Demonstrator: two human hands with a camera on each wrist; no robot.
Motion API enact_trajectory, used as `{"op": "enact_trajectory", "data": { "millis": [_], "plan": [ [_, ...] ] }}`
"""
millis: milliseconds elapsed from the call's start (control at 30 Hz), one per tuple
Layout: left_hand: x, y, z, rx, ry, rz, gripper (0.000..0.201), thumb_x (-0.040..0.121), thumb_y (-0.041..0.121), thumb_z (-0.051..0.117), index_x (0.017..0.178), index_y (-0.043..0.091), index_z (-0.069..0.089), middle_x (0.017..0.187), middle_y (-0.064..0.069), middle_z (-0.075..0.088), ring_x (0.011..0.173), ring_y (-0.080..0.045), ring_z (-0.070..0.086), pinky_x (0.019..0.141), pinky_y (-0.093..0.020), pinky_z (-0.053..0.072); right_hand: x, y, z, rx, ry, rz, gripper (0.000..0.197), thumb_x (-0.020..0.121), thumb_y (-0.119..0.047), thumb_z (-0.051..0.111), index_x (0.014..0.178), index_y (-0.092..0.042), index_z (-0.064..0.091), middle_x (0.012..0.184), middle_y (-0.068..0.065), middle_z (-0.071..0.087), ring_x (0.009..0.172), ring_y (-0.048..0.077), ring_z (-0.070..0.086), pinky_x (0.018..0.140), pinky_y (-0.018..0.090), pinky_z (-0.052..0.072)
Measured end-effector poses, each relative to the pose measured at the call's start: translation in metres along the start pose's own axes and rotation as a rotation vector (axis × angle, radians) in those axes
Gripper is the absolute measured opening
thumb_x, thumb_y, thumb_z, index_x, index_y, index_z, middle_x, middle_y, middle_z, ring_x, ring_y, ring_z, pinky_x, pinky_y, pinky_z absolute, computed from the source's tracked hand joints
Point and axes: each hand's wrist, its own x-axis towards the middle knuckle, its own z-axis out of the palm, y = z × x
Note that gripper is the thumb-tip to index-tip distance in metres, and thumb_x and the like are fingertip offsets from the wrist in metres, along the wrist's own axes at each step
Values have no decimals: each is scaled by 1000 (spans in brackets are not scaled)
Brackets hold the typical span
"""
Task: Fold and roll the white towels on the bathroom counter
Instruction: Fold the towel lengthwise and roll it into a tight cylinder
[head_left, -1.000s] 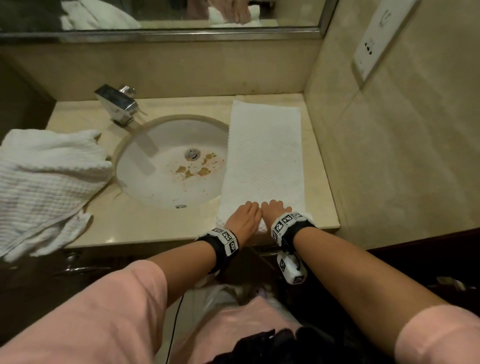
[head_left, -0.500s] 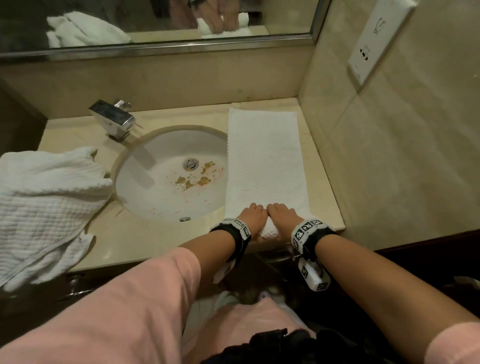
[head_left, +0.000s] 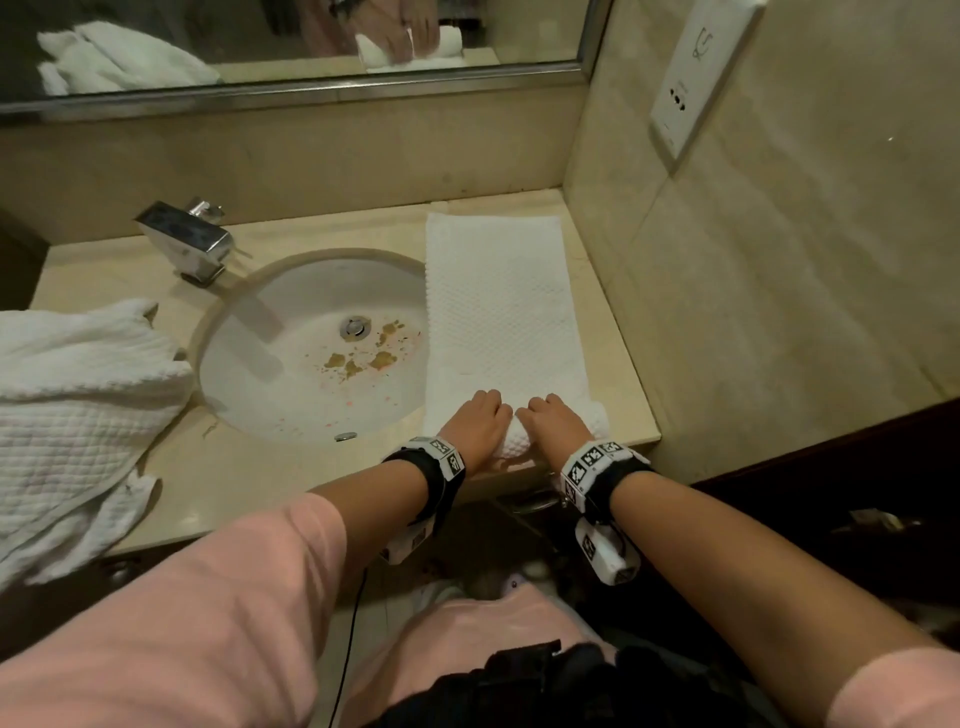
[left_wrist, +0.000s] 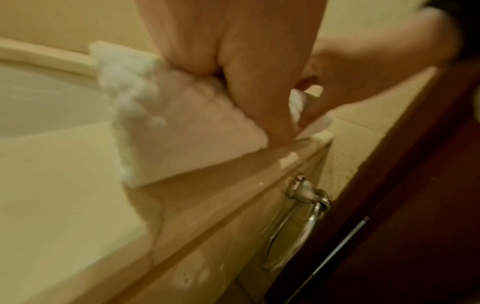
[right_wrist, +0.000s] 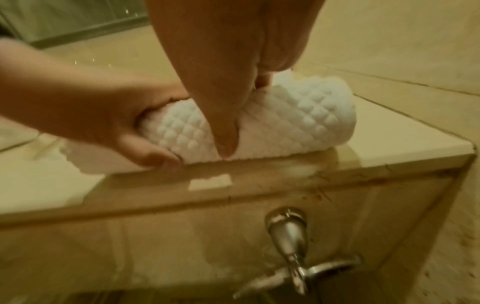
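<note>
A white waffle towel (head_left: 496, 312) lies folded in a long strip on the counter, right of the sink. Its near end is curled into a short roll (right_wrist: 298, 121) at the counter's front edge. My left hand (head_left: 475, 423) and right hand (head_left: 553, 423) sit side by side on the roll, fingers curled over it and thumbs at its near side. The roll (left_wrist: 182, 127) also shows under my left hand (left_wrist: 233, 67) in the left wrist view. My right hand (right_wrist: 233, 82) grips the roll from above, next to my left hand (right_wrist: 116, 115).
A heap of unfolded white towels (head_left: 72, 415) lies on the counter's left end and hangs over the edge. The sink (head_left: 270, 395) has brown stains near its drain; a chrome faucet (head_left: 184, 241) stands behind it. The side wall (head_left: 753, 286) is close on the right. A metal ring (right_wrist: 293, 242) hangs below the counter front.
Both hands have pushed forward along the strip, and its near end has turned from a flat edge into a small roll under the fingers. The head view has shifted slightly.
</note>
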Motion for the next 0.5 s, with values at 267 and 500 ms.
{"op": "enact_trajectory", "data": {
  "millis": [267,500],
  "plan": [
    [0,13,-7,46,-63,-106,31,88,-1,51,118,3,46,119,-14,51,111,-28,47,89,-31,39,30,10,-30,47,-257,40,12,84,-17,66,94,-12,63,97,8,66,98,25,63,73,27,43],
    [25,-13,-21,-205,-137,-148,39,90,30,61,121,6,53,121,-12,60,112,-27,54,92,-33,42,-7,-5,31,151,318,107,64,77,0,67,136,-2,42,133,15,49,125,30,45,113,38,28]
  ]
}}
